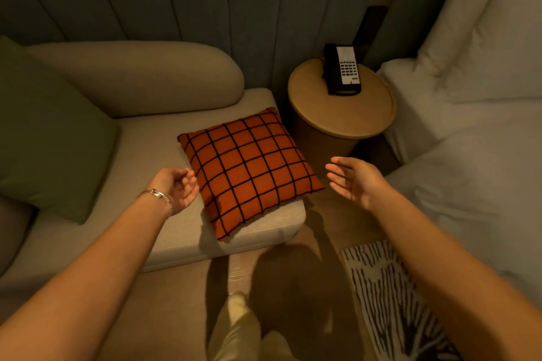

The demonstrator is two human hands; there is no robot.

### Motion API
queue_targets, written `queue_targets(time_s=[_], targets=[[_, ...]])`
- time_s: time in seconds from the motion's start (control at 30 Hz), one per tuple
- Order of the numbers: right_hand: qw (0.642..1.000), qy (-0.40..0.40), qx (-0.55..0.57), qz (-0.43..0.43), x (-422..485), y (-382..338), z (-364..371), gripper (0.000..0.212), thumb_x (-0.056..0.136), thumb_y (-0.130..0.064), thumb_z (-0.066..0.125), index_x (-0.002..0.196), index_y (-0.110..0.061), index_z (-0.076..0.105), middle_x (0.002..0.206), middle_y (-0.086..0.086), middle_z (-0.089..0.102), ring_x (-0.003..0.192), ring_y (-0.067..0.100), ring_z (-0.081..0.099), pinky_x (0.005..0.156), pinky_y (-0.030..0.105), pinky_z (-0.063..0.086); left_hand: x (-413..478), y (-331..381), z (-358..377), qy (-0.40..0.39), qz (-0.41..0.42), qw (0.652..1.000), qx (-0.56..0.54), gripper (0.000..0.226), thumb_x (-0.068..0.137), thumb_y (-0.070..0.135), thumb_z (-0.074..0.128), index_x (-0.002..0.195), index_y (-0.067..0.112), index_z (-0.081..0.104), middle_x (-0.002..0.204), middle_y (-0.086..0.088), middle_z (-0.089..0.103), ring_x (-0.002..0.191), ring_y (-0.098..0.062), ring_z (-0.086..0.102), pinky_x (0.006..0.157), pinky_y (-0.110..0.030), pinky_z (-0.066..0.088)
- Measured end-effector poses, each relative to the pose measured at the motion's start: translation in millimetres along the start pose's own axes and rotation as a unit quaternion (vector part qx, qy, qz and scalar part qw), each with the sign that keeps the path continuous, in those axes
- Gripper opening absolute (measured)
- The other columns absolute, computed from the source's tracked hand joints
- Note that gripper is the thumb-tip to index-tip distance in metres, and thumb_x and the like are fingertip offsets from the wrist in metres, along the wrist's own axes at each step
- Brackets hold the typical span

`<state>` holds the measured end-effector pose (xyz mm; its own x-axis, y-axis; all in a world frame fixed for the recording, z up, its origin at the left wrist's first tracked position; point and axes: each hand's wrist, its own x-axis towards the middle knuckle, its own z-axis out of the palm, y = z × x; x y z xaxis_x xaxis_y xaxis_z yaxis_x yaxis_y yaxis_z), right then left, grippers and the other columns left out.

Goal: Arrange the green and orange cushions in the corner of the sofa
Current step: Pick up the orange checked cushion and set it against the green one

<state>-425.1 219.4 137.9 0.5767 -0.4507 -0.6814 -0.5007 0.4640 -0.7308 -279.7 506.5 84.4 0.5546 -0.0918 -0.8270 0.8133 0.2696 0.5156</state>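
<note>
An orange cushion with a black grid pattern lies flat at the right end of the beige sofa seat, its near corner reaching the seat's front edge. A plain green cushion leans in the sofa's left corner against the backrest. My left hand hovers just left of the orange cushion, palm up, fingers loosely curled and holding nothing. My right hand hovers just right of the cushion, past the seat's end, fingers spread and empty. Neither hand touches the cushion.
A round wooden side table with a black telephone stands right of the sofa. A bed with white linen and pillows fills the right side. A black-and-white patterned rug lies on the floor. Padded wall panels stand behind.
</note>
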Motion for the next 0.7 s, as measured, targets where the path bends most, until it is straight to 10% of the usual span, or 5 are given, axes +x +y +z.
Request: queue_targets(time_s=[0.27, 0.47, 0.7], targets=[[1.0, -0.003, -0.018, 0.01, 98, -43, 12, 0.036, 0.097, -0.017, 0.043, 0.13, -0.005, 0.05, 0.136, 0.016, 0.055, 0.127, 0.027, 0.051, 0.099, 0.034, 0.041, 74, 32, 50, 0.012, -0.001, 1.0, 0.014, 0.024, 0.093, 0.016, 0.038, 0.072, 0.013, 0.05, 0.063, 0.004, 0.056, 0.07, -0.008, 0.05, 0.095, -0.025, 0.039], [0.997, -0.004, -0.079, 0.007, 190, -54, 11, 0.035, 0.095, -0.017, 0.046, 0.127, -0.005, 0.054, 0.127, 0.017, 0.06, 0.112, 0.025, 0.057, 0.088, 0.032, 0.043, 136, 56, 79, -0.004, 0.019, 0.998, 0.066, 0.021, 0.091, 0.019, 0.04, 0.074, 0.016, 0.052, 0.067, 0.005, 0.062, 0.073, -0.009, 0.054, 0.067, -0.025, 0.046], [0.977, -0.033, -0.212, -0.008, 310, 1, 17, 0.032, 0.093, -0.016, 0.048, 0.121, -0.005, 0.059, 0.125, 0.021, 0.06, 0.11, 0.029, 0.06, 0.076, 0.033, 0.051, 240, 17, 72, 0.116, 0.055, 0.985, 0.115, 0.018, 0.091, 0.024, 0.047, 0.099, 0.012, 0.058, 0.108, -0.004, 0.058, 0.1, -0.017, 0.055, 0.087, -0.034, 0.043]])
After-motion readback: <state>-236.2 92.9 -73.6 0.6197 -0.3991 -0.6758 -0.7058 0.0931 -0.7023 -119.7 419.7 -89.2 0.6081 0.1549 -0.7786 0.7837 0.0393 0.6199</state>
